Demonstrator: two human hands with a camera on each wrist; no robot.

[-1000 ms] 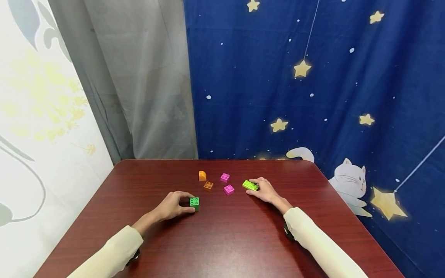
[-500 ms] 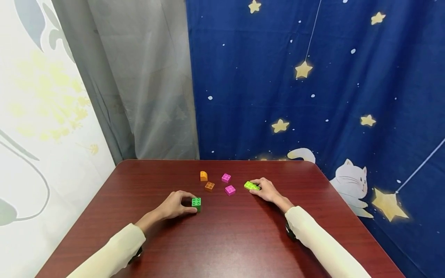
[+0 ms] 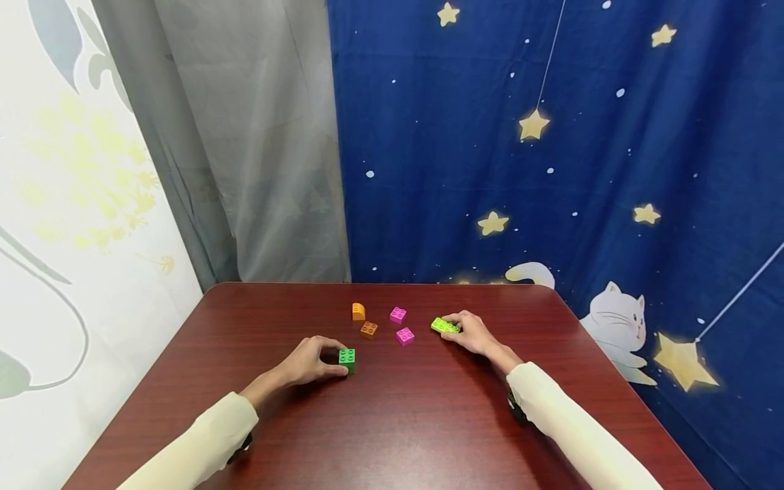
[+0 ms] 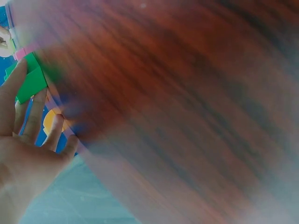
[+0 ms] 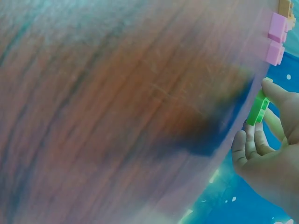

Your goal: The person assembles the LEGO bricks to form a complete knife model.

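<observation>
My left hand (image 3: 314,361) pinches a green toy building block (image 3: 347,361) with two-by-two studs between thumb and fingers, at the middle left of the table. In the left wrist view the green block (image 4: 32,79) shows a seam-like step across its side, and the remaining fingers (image 4: 55,130) spread out beside it. Farther back on the right, my right hand (image 3: 473,333) holds a longer lime-green brick (image 3: 444,326) by its right end. The right wrist view has the lime brick (image 5: 258,106) between the thumb and fingers, seen from low over the tabletop.
Two pink bricks (image 3: 405,336) lie between the hands on the dark red table (image 3: 392,422). An orange-brown brick (image 3: 369,329) and a yellow-orange curved brick (image 3: 358,312) sit to their left. A blue star-patterned curtain (image 3: 429,136) hangs behind the table's far edge.
My right thumb has shifted a little to the right along the lime brick's near side. The left hand keeps its pinch on the green block; the head view has shifted slightly.
</observation>
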